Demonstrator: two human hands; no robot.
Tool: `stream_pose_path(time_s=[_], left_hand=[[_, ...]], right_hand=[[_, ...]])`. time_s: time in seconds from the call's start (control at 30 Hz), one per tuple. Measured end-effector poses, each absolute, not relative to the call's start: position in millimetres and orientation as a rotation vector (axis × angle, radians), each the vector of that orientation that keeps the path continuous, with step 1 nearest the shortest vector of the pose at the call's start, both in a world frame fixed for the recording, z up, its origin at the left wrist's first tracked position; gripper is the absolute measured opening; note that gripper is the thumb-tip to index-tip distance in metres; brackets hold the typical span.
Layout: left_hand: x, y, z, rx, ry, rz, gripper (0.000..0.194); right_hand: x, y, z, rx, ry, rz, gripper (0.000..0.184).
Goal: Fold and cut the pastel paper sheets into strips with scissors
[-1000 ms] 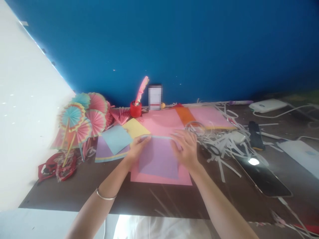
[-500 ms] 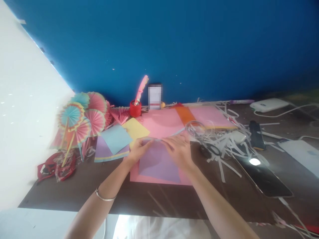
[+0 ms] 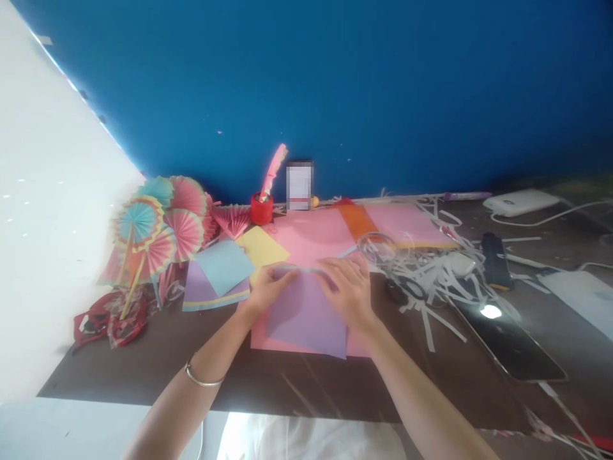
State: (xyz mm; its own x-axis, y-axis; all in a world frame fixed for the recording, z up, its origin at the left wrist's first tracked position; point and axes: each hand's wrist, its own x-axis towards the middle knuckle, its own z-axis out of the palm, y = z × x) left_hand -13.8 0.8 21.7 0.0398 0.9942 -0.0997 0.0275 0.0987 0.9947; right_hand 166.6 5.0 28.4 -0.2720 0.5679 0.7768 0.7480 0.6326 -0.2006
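A lilac paper sheet (image 3: 306, 316) lies on a larger pink sheet (image 3: 311, 239) in the middle of the dark table (image 3: 143, 370). Both hands rest at the lilac sheet's far edge, where a narrow strip is folded over. My left hand (image 3: 265, 289), with a thin bangle on its wrist, pinches the left end of that fold. My right hand (image 3: 347, 287) presses its fingers down on the fold a little to the right, the fingertips close to the left hand's.
Finished paper fans (image 3: 153, 227) stand at the left, with blue, yellow and lilac sheets (image 3: 223, 268) beside them. A red tape roll (image 3: 261, 209) is at the back. Paper strips and scissors (image 3: 421, 281), a clear tape ring (image 3: 378, 246), a phone (image 3: 507, 338) and chargers lie right.
My right hand has slid left along the fold toward my left hand. The lilac sheet has shifted slightly, its near corner now over the pink sheet's edge.
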Motion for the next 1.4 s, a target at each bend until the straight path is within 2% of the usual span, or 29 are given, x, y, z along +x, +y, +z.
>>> stream_pose_path(time_s=[0.3,0.77,0.9,1.0,1.13,1.4], left_hand=[[-10.0,-1.0,29.1,1.372,1.254,1.090,0.025],[-12.9,2.9,24.2,1.593,1.209,1.105,0.020],[-11.9,1.7,24.6,1.562,1.208,1.102,0.022],[-11.0,0.6,24.1,1.527,1.222,1.116,0.023],[-10.4,-0.2,24.0,1.519,1.221,1.099,0.025],[-11.3,2.0,21.5,1.579,1.221,1.085,0.019]], right_hand=[[166.7,7.2,27.7,-1.016,-1.990,-0.265,0.011],[165.1,9.0,26.9,-1.047,-2.046,0.010,0.015],[164.9,9.0,23.5,-1.080,-2.001,0.017,0.010],[164.9,8.1,23.9,-1.087,-1.978,-0.065,0.022],[163.5,6.6,25.9,-1.047,-2.026,-0.182,0.006],[161.6,8.0,22.9,-1.022,-2.040,-0.007,0.014]])
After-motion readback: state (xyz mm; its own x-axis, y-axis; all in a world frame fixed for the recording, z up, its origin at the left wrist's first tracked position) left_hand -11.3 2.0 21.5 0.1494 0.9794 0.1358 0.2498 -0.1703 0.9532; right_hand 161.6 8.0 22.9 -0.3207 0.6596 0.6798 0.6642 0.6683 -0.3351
